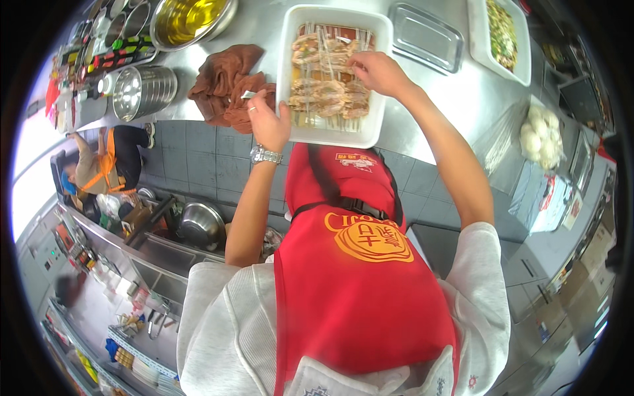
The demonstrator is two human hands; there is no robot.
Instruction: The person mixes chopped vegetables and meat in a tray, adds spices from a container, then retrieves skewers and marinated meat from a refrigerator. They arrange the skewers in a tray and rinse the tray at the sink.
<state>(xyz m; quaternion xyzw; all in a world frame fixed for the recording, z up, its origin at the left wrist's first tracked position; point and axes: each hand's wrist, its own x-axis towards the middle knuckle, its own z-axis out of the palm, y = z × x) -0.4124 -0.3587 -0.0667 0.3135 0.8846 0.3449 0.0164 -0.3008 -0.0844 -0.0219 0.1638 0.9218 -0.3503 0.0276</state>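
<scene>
A white plastic tub (286,54) stands at the near edge of the steel counter. In it, flat pieces of skewered meat (317,96) lie in brownish liquid, in two rows with thin clear-looking sticks. My right hand (379,74) reaches over the tub's right wall, its curled fingertips pinching the right end of the upper meat row. Beside the left wall is my left hand (270,123), thumb against the tub and fingers over a crumpled brown cloth (223,89). A small white scrap (248,94) shows at those fingertips; whether they grip it is unclear.
Right of the tub lie a clear rectangular lid (428,37) and another white tub (524,54) of chopped food. Leftward are a steel bowl of yellow oil (193,20), a steel pot (143,93) and bottles. A bag of white round items (541,136) sits far right. Another person (106,163) is at left.
</scene>
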